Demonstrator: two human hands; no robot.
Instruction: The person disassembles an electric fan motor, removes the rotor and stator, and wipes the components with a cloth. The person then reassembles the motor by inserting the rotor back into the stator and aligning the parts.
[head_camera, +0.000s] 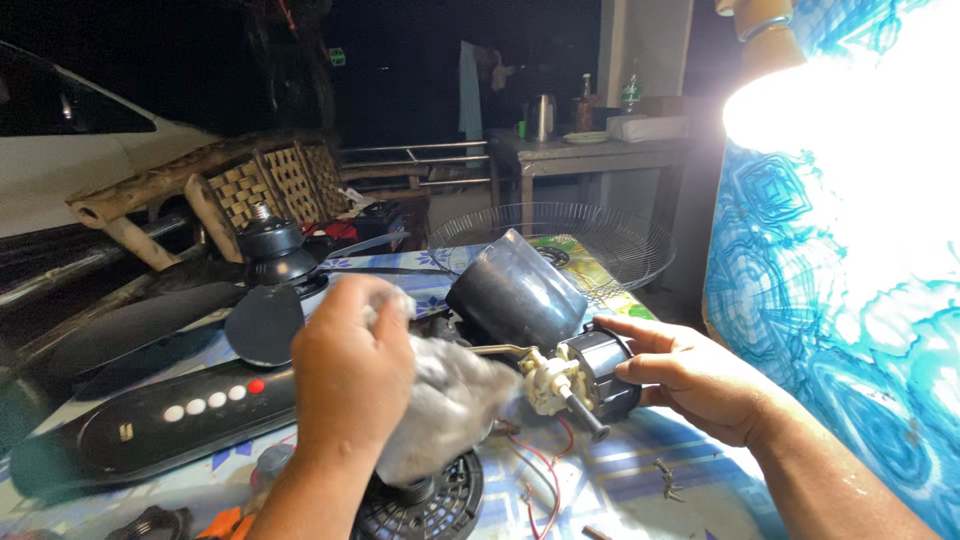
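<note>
The step in hand looks like cleaning: the left hand (352, 365) is clenched around a grey rag (440, 405) beside the cream gear part (548, 382) of a fan motor (585, 372), which the right hand (690, 378) grips by its black housing above the desk (620, 480). The next move seems to call for holding the motor steady and working the rag around the shaft (585, 415).

One fan motor (585, 375); one rag (445, 400); one wire grille (610, 240).

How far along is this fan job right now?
Done: the fan is apart, with the wire guard, blade assembly and control base lying separate on the table. In hand: the right hand grips the motor unit while the left hand presses a rag to it. Left: everything is unassembled.
</note>
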